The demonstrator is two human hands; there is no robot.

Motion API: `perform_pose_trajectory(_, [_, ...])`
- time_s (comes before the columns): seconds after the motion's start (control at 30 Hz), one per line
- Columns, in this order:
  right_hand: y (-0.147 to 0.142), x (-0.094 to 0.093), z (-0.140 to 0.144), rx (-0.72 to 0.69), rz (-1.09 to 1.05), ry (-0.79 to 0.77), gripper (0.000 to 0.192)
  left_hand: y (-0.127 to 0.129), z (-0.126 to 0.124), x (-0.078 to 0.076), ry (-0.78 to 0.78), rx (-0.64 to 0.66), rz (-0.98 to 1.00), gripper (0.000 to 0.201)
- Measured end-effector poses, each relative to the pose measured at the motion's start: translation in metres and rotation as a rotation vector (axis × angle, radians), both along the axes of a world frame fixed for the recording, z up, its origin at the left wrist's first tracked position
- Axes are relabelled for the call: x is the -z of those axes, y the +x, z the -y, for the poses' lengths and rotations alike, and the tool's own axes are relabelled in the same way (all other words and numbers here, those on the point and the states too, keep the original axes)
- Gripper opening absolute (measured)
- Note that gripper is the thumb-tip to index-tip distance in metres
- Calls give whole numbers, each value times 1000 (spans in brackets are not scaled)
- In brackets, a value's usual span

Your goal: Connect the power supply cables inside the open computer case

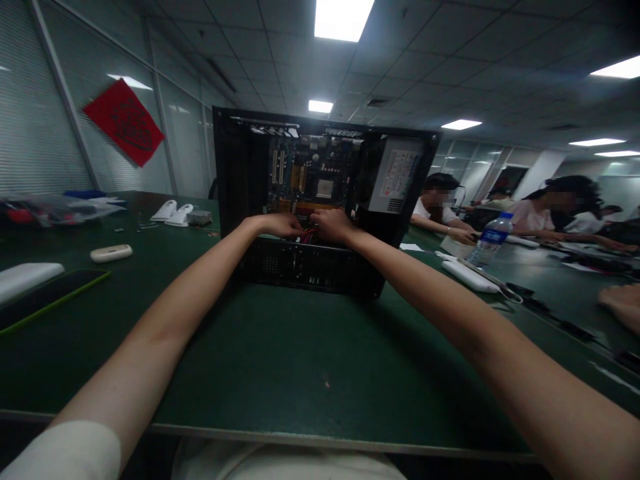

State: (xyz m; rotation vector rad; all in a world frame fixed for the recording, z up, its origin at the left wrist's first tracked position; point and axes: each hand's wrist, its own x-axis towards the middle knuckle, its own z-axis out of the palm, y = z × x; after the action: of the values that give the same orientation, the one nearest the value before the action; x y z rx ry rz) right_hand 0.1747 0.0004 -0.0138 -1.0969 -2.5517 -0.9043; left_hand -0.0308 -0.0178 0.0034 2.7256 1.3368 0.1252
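Note:
An open black computer case (240, 173) lies on its side on the green table (280, 360), its inside facing me. A blue motherboard (313, 175) and a grey power supply (400, 175) show inside. My left hand (281, 225) and my right hand (332, 225) reach over the near edge of the case and meet at a bunch of red cables (309, 235) at the bottom of the motherboard. The fingers curl down onto the cables; whether they grip them is hidden.
Left of the case lie white plastic parts (173, 212), a small white device (111, 253), a dark tablet (45, 297) and plastic bags (60, 208). A water bottle (491, 239) and a white bar (470, 276) stand right. Two people sit at the far right; another hand (620, 303) rests there.

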Motion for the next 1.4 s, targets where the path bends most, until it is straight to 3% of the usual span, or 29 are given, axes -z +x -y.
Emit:
perform_pose_trajectory(0.17, [2,1,-1,-29,67,27,29,2,3,-2,-17,2,-14,41])
perform_pose_trajectory(0.6, [5,6,-12,-66,-23,20,25,1,4,-4,-3,47,-19,42])
perform_pose_trajectory(1.0, [2,4,-14,-11,4,-6,31,5,5,-4,34,29,-53,42])
perform_pose_trajectory(1.4, [2,1,-12,25,-39,-29,25,1,-1,-3,-2,22,-33,43])
